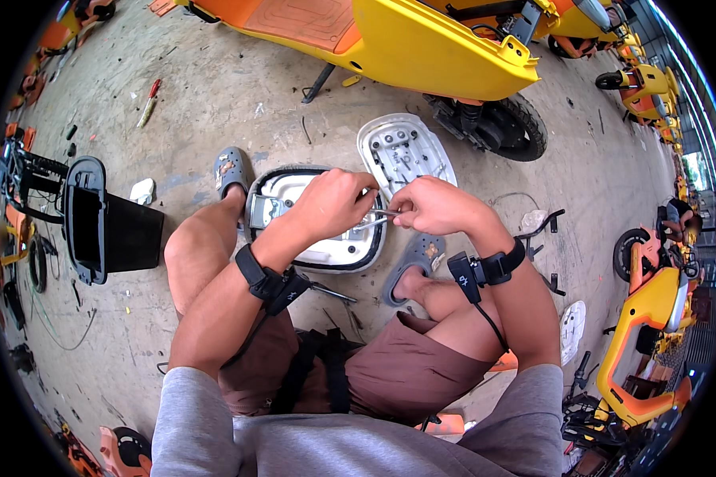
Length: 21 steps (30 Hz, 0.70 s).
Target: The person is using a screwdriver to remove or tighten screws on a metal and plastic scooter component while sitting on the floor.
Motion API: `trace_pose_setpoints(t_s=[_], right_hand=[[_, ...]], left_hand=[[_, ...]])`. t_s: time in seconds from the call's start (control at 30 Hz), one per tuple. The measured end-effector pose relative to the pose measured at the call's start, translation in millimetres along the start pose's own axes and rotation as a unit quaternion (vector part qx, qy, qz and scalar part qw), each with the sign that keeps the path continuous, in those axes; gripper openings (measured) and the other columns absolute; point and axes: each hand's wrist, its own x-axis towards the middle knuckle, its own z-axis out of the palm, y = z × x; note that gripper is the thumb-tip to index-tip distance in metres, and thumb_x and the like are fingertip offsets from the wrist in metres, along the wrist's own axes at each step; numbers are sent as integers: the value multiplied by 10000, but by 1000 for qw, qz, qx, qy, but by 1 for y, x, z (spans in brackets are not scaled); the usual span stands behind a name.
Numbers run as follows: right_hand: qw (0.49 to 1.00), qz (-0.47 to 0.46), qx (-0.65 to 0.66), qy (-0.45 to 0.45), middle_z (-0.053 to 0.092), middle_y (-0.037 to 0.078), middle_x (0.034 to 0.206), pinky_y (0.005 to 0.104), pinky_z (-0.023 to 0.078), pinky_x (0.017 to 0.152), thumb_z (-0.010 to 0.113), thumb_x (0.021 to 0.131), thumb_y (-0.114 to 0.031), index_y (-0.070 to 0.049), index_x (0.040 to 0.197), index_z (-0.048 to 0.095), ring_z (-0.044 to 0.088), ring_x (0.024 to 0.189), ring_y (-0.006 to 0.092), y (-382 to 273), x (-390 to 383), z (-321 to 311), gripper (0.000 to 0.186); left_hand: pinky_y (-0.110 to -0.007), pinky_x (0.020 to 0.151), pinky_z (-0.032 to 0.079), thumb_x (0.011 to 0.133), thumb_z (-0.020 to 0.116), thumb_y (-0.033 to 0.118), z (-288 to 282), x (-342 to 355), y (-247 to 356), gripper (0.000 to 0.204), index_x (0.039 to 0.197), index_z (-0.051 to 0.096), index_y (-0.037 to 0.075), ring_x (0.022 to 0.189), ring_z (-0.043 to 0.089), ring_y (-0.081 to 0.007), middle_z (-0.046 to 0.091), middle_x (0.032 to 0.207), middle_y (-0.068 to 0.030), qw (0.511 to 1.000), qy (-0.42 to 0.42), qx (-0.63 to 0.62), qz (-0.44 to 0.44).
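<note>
The right hand [433,205] pinches a thin metal piece [384,212] in the middle of the frame. The left hand [338,203] curls its fingers right beside it, but I cannot tell if they grip it too. Both hands are over a white shell [338,248] with a black rim, which sits between the feet, maybe so it is easy to reach. A metal plate [267,210] is inside. Just above, another white shell [406,147] has small dark bits in it. At the left, the black bin [135,234] looks too dark inside to see anything.
</note>
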Motion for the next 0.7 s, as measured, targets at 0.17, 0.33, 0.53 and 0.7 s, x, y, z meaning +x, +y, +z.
trace_pose_setpoints(t_s=[0.17, 0.33, 0.53, 0.7], right_hand=[[1000, -1, -6, 2, 744, 162, 824, 406, 528, 758, 711, 834, -118, -10, 1041, 778, 704, 805, 311, -2, -2, -1, 243], [1000, -2, 2, -3, 742, 164, 812, 403, 532, 757, 710, 816, -113, -7, 1030, 777, 706, 797, 312, -1, 0, 0, 248], [1000, -27, -1, -1, 718, 139, 745, 387, 505, 677, 730, 829, -132, -3, 1018, 773, 677, 697, 264, 4, 0, 3, 232], [999, -33, -2, 0, 719, 143, 737, 388, 504, 670, 728, 830, -128, 4, 1013, 770, 681, 690, 260, 5, 0, 3, 230]], left_hand=[[-439, 676, 557, 920, 662, 189, 0, 0, 0, 209, 1027, 753, 34, 727, 703, -382, 732, 801, -187, 1000, -1, -3, -2], [-444, 683, 559, 922, 660, 205, 0, -1, 1, 220, 1039, 754, 45, 736, 707, -375, 736, 806, -180, 1000, -4, -1, -4], [-448, 697, 561, 924, 657, 211, 0, -1, 2, 223, 1041, 756, 49, 753, 710, -375, 739, 817, -178, 1000, -12, 0, -8], [-447, 698, 562, 923, 656, 209, 2, -1, 1, 224, 1039, 755, 44, 750, 710, -377, 739, 816, -179, 1000, -9, 1, 2]])
